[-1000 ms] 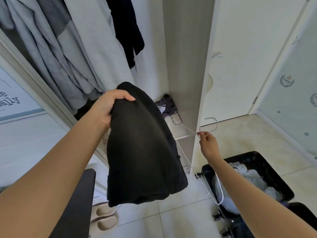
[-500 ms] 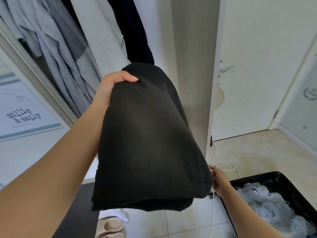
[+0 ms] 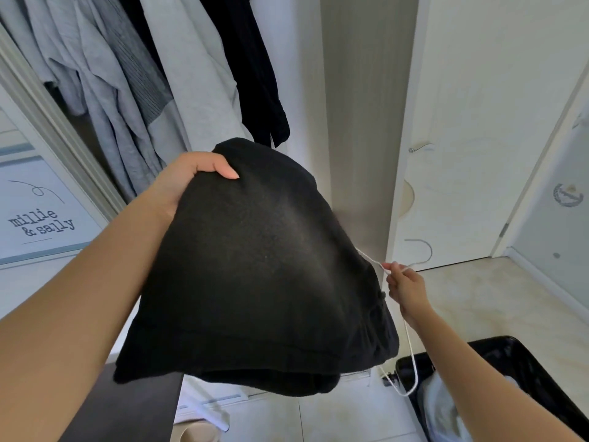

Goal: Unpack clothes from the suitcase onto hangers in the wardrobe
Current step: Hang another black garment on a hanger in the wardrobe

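Black garment (image 3: 255,275) gripped by left hand (image 3: 188,177); right hand (image 3: 404,288) pinches hanger (image 3: 412,355); wardrobe (image 3: 357,122) ahead, tiled floor (image 3: 350,416) below.

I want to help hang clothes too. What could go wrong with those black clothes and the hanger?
The left hand grips the folded black garment only at its upper edge, so it might slip or unfold. The right hand pinches the white hanger, whose far end is hidden behind the cloth; it could snag or drop.

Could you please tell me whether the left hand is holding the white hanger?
No, the left hand grips the folded black garment, while the right hand pinches the white hanger near its hook.
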